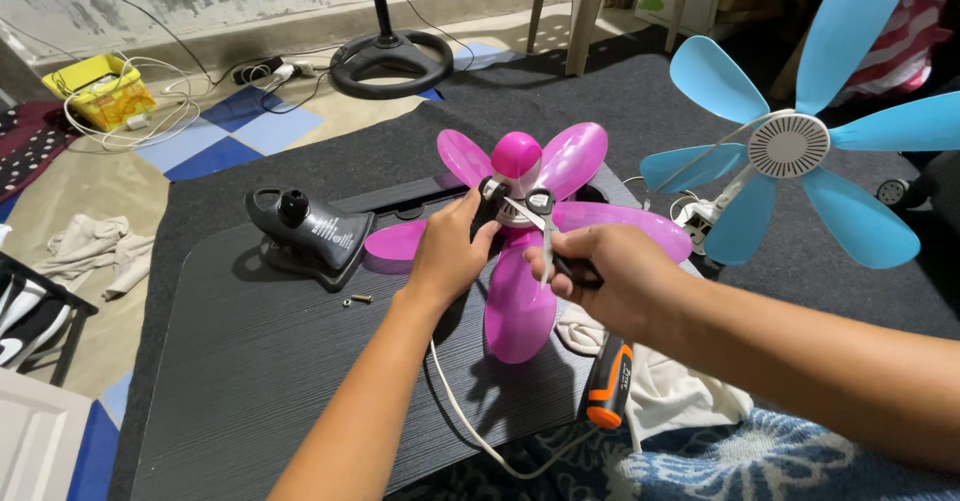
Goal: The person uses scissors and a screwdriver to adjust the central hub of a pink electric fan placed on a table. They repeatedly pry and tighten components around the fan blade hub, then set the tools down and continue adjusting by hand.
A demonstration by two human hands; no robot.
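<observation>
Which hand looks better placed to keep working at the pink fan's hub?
Probably the right hand: it holds the pliers with their tips at the pink fan hub, while the left hand just steadies it.

I note bright, even overhead light, soft shadows, sheen on the pink fan blades, slight edge distortion.

Two fans, pink and blue; one screwdriver; two screws.
</observation>
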